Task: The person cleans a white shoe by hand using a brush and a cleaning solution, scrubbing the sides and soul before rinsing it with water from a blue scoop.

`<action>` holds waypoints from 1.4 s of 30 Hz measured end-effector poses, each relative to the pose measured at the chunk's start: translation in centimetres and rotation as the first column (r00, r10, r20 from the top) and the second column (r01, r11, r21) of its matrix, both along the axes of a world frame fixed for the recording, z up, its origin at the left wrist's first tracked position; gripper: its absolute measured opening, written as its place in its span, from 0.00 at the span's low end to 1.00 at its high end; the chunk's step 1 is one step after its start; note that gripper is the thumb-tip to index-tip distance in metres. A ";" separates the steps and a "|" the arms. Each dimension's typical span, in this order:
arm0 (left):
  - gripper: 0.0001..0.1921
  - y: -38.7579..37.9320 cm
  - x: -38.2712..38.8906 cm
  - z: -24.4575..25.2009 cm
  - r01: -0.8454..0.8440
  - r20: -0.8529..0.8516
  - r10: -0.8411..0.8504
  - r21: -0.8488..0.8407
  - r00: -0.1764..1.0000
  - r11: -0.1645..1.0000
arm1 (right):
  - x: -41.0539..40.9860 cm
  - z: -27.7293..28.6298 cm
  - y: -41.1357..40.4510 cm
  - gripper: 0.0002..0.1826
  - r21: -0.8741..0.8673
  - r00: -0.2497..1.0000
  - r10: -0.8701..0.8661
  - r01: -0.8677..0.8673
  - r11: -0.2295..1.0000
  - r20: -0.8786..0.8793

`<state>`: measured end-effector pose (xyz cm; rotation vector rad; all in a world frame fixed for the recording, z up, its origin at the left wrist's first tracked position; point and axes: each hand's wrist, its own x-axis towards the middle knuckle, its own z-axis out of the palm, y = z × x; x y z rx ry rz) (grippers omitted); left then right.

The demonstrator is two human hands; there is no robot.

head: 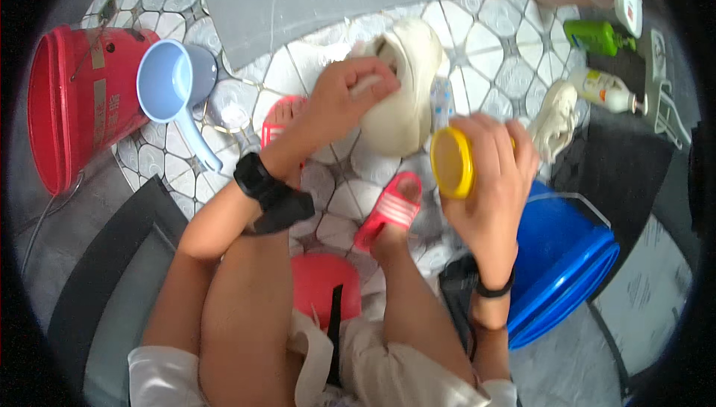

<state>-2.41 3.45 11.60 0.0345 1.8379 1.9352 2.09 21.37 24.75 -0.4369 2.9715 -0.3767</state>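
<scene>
My right hand (492,178) is closed around a container with a yellow lid (452,162), whose round end faces left. My left hand (352,91) has its fingers bent, thumb near the fingertips, just over a cream-coloured shoe (411,88); I cannot tell whether anything is between them. That shoe lies on the patterned tile floor (347,206). Right beside it is a clear item with blue marks (442,99). A second pale shoe (554,119), with laces, lies farther right.
At the left are a red bucket (120,83) and a light blue dipper (201,69). A blue bucket (554,256) stands at the right. Beyond it lie a green bottle (590,37) and a white pump bottle (601,90). A red stool (327,284) shows between my legs.
</scene>
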 end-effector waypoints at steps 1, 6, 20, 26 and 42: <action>0.08 0.0 0.0 -0.3 -0.030 -0.012 0.030 -0.006 0.999 1.000 | -0.1 -0.3 0.1 0.32 0.007 1.000 0.016 -0.016 1.000 0.009; 0.09 0.3 -1.6 0.0 -0.051 -0.018 0.051 0.003 0.999 0.999 | -1.2 -1.8 0.6 0.29 -0.042 1.000 -0.008 0.007 0.999 -0.022; 0.14 -3.1 -1.9 -2.2 -0.426 0.288 0.333 0.379 0.898 0.821 | 3.8 -23.5 11.9 0.38 -0.683 0.493 -0.869 0.647 0.338 0.038; 0.14 -2.0 -2.3 -1.4 -0.453 0.277 0.371 0.349 0.886 0.820 | 5.9 -26.2 13.1 0.41 -0.650 0.419 -0.903 0.715 0.259 0.101; 0.15 -2.3 -1.9 -1.6 -0.339 0.299 0.227 0.405 0.927 0.849 | -2.9 -9.6 -1.3 0.37 -0.383 0.409 0.231 0.912 -0.150 0.883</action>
